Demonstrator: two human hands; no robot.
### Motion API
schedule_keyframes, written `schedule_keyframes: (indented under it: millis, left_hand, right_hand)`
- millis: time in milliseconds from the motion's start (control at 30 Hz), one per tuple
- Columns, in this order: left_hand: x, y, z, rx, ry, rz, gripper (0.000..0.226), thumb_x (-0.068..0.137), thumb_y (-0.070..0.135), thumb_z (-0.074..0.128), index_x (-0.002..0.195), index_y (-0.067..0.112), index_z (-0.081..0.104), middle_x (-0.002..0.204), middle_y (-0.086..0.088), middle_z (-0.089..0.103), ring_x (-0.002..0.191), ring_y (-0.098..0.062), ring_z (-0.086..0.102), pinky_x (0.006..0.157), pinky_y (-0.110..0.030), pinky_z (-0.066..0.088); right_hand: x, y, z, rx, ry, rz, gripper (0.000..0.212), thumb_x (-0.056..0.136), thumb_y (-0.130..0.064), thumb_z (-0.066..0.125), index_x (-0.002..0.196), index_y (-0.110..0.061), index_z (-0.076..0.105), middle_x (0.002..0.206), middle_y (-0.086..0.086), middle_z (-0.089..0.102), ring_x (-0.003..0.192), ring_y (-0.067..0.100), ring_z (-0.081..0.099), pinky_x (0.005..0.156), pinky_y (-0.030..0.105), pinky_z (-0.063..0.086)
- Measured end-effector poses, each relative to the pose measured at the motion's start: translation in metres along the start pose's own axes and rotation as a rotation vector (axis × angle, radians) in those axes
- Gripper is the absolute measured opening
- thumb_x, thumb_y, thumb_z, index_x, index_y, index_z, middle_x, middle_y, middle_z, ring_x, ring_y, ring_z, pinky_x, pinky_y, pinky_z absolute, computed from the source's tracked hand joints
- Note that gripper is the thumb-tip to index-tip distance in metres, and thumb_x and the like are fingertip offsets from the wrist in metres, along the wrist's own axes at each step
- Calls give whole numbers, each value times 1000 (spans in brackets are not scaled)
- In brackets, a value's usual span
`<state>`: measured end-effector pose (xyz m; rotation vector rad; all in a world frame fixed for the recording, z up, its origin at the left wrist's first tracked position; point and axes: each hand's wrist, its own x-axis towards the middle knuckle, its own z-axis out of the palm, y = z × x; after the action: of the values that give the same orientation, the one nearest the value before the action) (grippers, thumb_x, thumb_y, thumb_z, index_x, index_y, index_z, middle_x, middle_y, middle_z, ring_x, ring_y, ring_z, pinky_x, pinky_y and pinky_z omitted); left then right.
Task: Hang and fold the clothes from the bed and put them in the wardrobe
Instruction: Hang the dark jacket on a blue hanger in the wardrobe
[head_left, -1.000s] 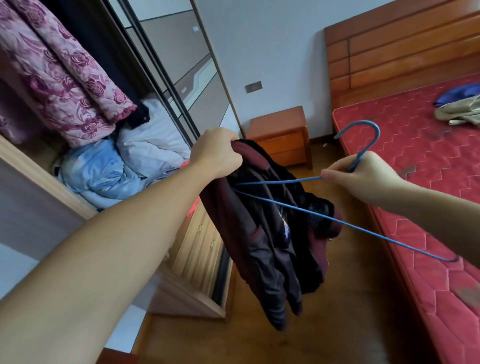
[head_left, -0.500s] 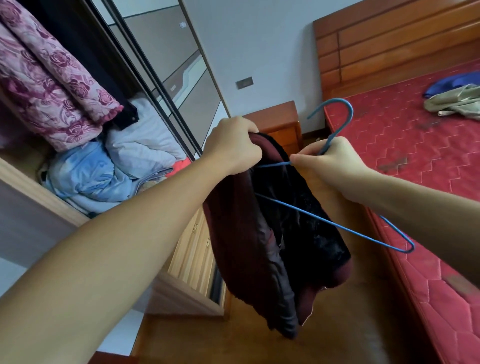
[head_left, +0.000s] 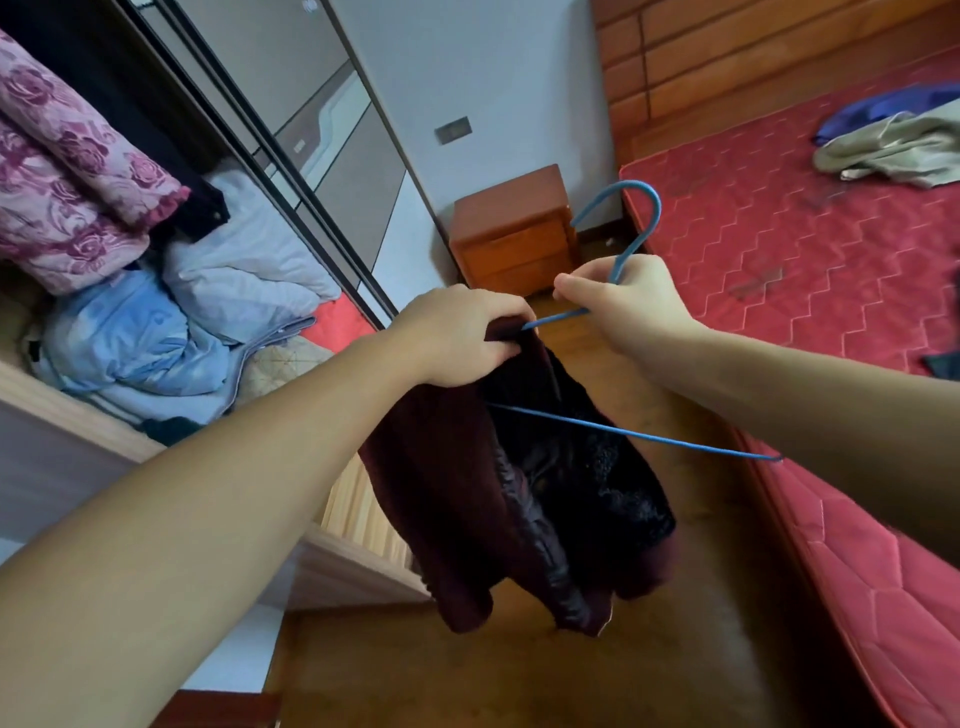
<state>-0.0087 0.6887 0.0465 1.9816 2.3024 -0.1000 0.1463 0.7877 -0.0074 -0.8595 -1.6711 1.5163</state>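
The hands have closed together, pushing the blue hanger (head_left: 635, 439) further into the garment. The left hand (head_left: 457, 335) grips the dark maroon garment (head_left: 447, 493) by its top, probably the collar; it hangs below. The right hand (head_left: 621, 301) pinches the hanger's neck, near the bed (head_left: 779, 270).

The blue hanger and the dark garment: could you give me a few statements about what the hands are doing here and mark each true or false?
1. The right hand grips the blue hanger just below its hook. True.
2. The left hand is empty. False: it grips the top of the dark maroon garment.
3. One end of the hanger goes into the garment at the left hand. True.
4. The garment lies on the red mattress. False: it hangs in the air above the floor.
5. Other clothes lie on the mattress. True.
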Motion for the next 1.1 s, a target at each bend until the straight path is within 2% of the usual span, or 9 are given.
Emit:
schedule_keyframes:
  millis: [233,333,433,533,600,667,833,967,1100]
  left_hand:
    - [7,9,-18,-57,85,118,17,94,48,54,110,47,59,78,18,61,76,-2,57,66,-26,45]
    - [12,5,-24,-7,182,85,31,97,38,53,126,47,53,66,24,48,60,1,50,57,-15,32]
    - [16,-4,-29,-21,204,2,34,99,31,51,131,43,52,81,17,58,70,-10,53,64,-27,39]
    - [18,-4,-31,-22,222,-48,35,99,29,50,132,42,52,76,14,55,64,-11,49,65,-29,36]
    - [15,1,-34,-15,225,-36,38,99,29,50,135,42,50,92,6,64,75,-19,55,74,-33,45]
    - [10,5,-40,-7,245,-12,41,99,29,50,138,44,47,106,3,68,89,-24,60,83,-39,50]
    - [-13,1,-61,7,396,27,49,99,28,50,142,49,41,64,23,38,53,-3,40,56,-24,32]
    - [-47,-26,-69,10,457,13,51,97,29,51,139,55,35,58,15,43,55,-1,48,57,-24,36]
    - [-80,-66,-61,39,476,-18,57,95,31,48,138,60,25,78,-4,66,75,-29,60,70,-43,52]
  right_hand:
    - [15,-14,-15,-164,54,-136,15,85,-26,65,80,-13,69,69,-3,64,56,-3,58,53,14,47]
    - [18,-18,-19,-464,114,-335,30,85,-34,63,105,-13,61,98,2,64,85,18,62,76,37,53]
    - [4,-4,-28,-673,192,-688,44,80,-35,65,114,-9,56,116,12,52,102,32,52,85,44,44]
    - [-14,35,-27,-810,-199,-899,13,80,-23,66,84,-12,60,87,4,57,76,30,59,62,40,49]
    - [-18,65,-19,-932,-356,-688,11,83,-30,61,82,-20,56,84,-3,56,74,28,62,57,35,48]
    - [-14,92,-7,-920,-244,-381,21,84,-40,58,98,-26,51,102,-6,55,88,27,63,65,36,50]
    - [3,131,23,-703,-44,123,69,74,-40,70,133,-29,36,131,4,41,117,31,49,90,46,47]
    - [22,141,29,-826,-100,40,46,79,-28,57,124,-25,49,123,5,54,115,33,51,90,46,40]
    - [50,122,15,-776,-146,-136,28,76,-24,64,104,-24,66,104,2,67,100,31,62,80,38,48]
